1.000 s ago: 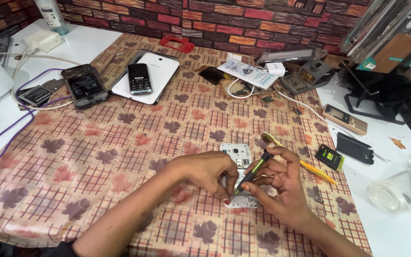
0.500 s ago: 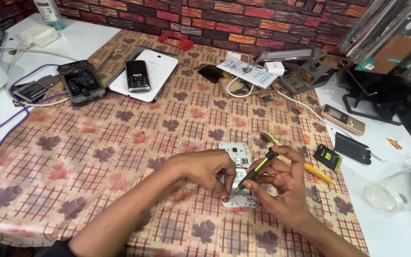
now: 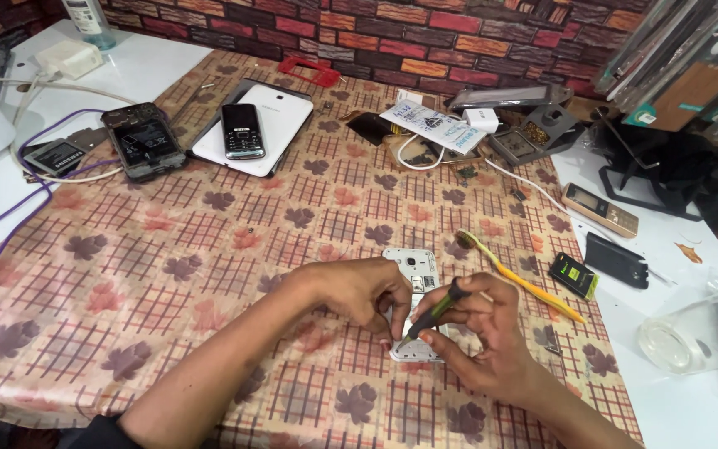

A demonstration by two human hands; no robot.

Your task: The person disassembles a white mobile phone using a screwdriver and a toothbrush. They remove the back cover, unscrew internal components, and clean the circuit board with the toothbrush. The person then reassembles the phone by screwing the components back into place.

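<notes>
Since a second ago the right hand (image 3: 492,337) has tilted its slim screwdriver (image 3: 435,313) steeper, fingers pinched shut on it, tip on the opened white phone (image 3: 413,274) that the left hand (image 3: 359,291) pins to the desk (image 3: 209,249), fingers closed.

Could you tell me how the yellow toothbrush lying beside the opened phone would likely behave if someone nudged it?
The yellow toothbrush looks thin and light, so it would probably slide or pivot easily on the patterned tablecloth. Its long handle seems fairly stiff and unlikely to break.
</notes>
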